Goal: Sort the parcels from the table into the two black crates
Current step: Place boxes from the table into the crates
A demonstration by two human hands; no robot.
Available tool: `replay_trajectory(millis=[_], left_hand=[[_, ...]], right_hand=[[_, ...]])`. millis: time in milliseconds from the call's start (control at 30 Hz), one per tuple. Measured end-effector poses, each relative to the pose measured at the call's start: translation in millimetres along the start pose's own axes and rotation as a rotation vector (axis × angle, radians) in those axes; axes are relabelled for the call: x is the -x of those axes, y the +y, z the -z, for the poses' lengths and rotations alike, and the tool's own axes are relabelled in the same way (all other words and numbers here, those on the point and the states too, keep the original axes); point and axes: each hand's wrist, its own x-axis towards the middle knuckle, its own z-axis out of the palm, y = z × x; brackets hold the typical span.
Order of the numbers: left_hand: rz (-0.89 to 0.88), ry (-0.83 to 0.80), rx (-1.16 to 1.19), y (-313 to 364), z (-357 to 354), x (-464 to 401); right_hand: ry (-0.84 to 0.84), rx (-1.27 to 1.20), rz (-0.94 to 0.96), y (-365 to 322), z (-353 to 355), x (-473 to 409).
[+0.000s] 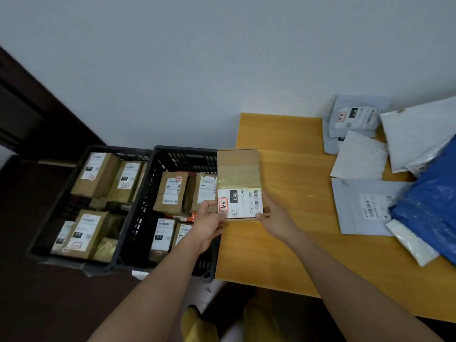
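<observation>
While both arms extend, left hand (pixel 208 224), right hand (pixel 275 219) pinch cardboard parcel (pixel 238 174).

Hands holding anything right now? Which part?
Yes: both hands hold one cardboard parcel by its near end, left hand at the left corner, right hand at the right corner.

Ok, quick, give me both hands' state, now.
Left hand: holding the box by its near left corner.
Right hand: holding the same box by its near right corner.
</observation>
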Motion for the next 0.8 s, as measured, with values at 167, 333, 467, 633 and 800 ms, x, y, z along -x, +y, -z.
replay_trajectory(millis=[167, 333, 467, 633, 800], left_hand=[[-0.08, 0.139, 0.144, -10.4, 75.4, 3.0], [-0.079, 0.207, 0.243, -37.9, 184.9, 15.0], [-0.07, 0.297, 0.198, -65.6, 296.7, 30.7], [-0.05, 0.342, 0.23, -84.6, 399.7, 47.8], [-0.038, 0.363, 0.317, -87.9, 438.0, 43.2]], right_hand=[[-0.018, -0.018, 0.079, -58.8, -45.0, 6.7], [-0.121, -0.005, 0.106, -122.2, -138.6, 11.8], [-0.269, -0.207, -0.018, -170.3, -230.4, 15.6], [-0.381, -0.323, -0.156, -225.0, -321.8, 25.1], [-0.341, -0.363, -0.256, -252.1, -361.4, 21.5]])
